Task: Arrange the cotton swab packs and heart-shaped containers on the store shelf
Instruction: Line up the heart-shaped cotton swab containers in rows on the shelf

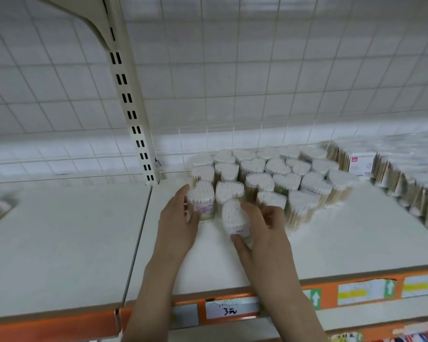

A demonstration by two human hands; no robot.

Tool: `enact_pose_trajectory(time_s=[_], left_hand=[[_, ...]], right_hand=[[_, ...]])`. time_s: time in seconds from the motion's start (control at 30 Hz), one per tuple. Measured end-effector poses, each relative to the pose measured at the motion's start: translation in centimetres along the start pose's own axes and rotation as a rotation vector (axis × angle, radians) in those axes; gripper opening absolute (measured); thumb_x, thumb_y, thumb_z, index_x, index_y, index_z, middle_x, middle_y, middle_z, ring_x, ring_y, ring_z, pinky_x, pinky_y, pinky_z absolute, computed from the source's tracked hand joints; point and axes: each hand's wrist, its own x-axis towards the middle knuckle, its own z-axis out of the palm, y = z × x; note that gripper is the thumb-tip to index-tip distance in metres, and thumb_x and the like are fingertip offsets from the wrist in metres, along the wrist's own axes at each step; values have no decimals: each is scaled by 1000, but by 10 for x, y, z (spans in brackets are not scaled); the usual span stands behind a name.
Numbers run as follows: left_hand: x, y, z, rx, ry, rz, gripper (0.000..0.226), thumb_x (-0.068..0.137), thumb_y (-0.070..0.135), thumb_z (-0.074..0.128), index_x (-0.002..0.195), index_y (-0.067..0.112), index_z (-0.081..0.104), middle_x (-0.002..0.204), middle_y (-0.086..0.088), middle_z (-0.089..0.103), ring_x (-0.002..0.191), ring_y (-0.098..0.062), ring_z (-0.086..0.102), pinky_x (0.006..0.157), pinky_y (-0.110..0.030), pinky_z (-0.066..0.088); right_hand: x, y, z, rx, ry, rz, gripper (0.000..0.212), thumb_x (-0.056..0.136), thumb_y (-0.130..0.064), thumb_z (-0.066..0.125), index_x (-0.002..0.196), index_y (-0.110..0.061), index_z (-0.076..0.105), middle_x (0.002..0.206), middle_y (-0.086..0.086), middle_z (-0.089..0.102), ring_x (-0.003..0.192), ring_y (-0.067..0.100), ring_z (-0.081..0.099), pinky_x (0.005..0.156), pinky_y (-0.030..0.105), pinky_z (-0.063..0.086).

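On the shelf (331, 243), front of the heart cluster (269, 174): left hand (177, 225) grips one heart tub (200, 197), right hand (265, 225) holds another (234, 217), placing; next likely needs snug alignment

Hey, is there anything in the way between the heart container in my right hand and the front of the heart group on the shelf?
Nothing visible blocks it. The right hand holds the heart-shaped container just in front of the front-row hearts; beside it, the left hand grips another heart container, not across that path.
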Motion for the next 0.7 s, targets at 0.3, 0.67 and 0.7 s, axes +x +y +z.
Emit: enact_pose_trajectory(time_s=[0.3, 0.67, 0.7], left_hand=[[-5, 3, -1, -37, -18, -27, 58, 88, 4, 58, 140, 9, 35, 115, -8, 61, 96, -14, 57, 84, -21, 42], [-28, 2, -21, 65, 107, -173, 66, 85, 15, 65, 142, 12, 32, 132, -7, 50, 114, -18, 52, 92, -21, 38], [-31, 0, -27, 77, 124, -176, 66, 85, 15, 65, 142, 12, 33, 131, -7, 51, 114, -19, 52, 92, -20, 38]], right_hand=[[3, 2, 12, -54, 65, 61, 60, 77, -8, 71, 132, -14, 49, 104, 11, 50, 88, 31, 55, 64, 33, 48], [7, -13, 6, 66, 126, -49, 38, 82, -21, 61, 119, -14, 53, 97, 8, 55, 77, 27, 59, 54, 27, 47], [7, -18, 8, 82, 120, -66, 35, 83, -24, 55, 117, -14, 54, 97, 7, 55, 76, 25, 60, 54, 27, 47]])
